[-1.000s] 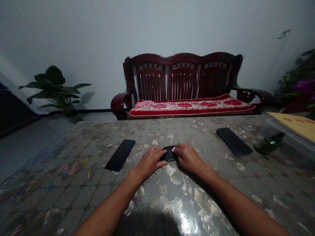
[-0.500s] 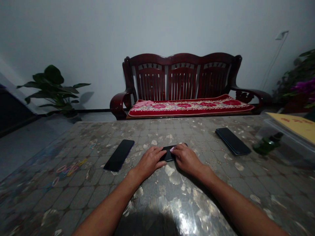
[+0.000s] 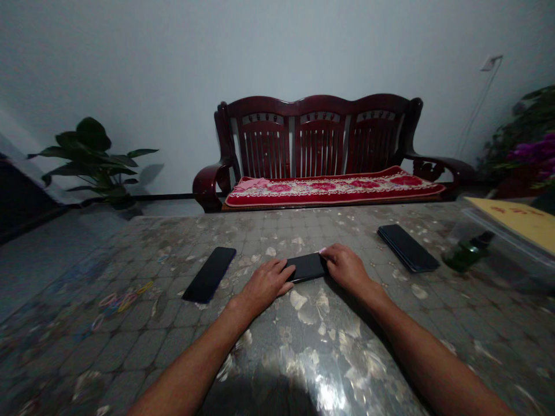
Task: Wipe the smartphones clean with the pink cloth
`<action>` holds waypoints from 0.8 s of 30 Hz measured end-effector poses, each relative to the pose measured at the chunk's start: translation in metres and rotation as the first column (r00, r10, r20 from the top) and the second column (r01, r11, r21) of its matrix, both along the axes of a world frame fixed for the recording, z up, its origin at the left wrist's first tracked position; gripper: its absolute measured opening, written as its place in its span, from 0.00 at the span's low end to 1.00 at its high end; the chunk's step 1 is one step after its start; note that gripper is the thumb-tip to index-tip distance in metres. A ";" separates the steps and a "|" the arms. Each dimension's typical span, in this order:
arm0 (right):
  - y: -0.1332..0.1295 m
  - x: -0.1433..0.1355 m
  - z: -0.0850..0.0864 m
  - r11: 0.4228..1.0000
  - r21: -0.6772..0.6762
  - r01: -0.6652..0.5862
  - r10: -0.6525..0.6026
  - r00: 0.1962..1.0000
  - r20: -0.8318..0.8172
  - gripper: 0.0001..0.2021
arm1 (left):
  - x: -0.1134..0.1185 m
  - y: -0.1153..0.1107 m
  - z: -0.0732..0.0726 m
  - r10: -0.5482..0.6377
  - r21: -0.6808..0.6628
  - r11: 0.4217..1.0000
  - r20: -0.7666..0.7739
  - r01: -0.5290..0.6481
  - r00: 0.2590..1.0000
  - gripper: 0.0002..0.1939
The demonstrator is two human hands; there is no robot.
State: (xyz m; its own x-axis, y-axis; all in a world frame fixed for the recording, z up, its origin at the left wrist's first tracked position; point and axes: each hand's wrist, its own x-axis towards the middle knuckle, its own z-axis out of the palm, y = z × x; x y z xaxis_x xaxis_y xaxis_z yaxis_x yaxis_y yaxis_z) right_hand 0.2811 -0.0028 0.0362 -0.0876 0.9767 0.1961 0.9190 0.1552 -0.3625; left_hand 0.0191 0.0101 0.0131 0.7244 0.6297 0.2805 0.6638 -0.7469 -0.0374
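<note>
2 hands meet at the flat black phone (image 3: 307, 267). It lies on the table (image 3: 277, 346), to the right of the left hand (image 3: 265, 280), whose thumb and fingers clamp its end, and to the left of the right hand (image 3: 347, 268), closed on a small pink piece (image 3: 322, 251) at the phone's far corner. Another phone (image 3: 210, 274) lies left of the left hand; stacked phones (image 3: 407, 248) lie right of the right hand.
</note>
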 end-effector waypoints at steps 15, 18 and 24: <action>0.019 0.012 -0.014 0.995 -0.075 0.059 -0.094 0.753 -0.651 0.17 | -0.001 0.011 0.023 0.054 -0.197 0.978 -0.048 -0.062 0.997 0.14; 0.019 0.010 -0.012 0.989 -0.146 0.036 -0.133 0.664 -0.736 0.20 | 0.000 0.013 0.028 0.079 -0.236 0.967 -0.066 -0.093 0.995 0.13; 0.023 0.011 -0.010 0.995 -0.077 0.066 -0.101 0.635 -0.766 0.20 | -0.001 0.021 0.033 0.085 -0.250 0.963 -0.069 -0.099 0.994 0.12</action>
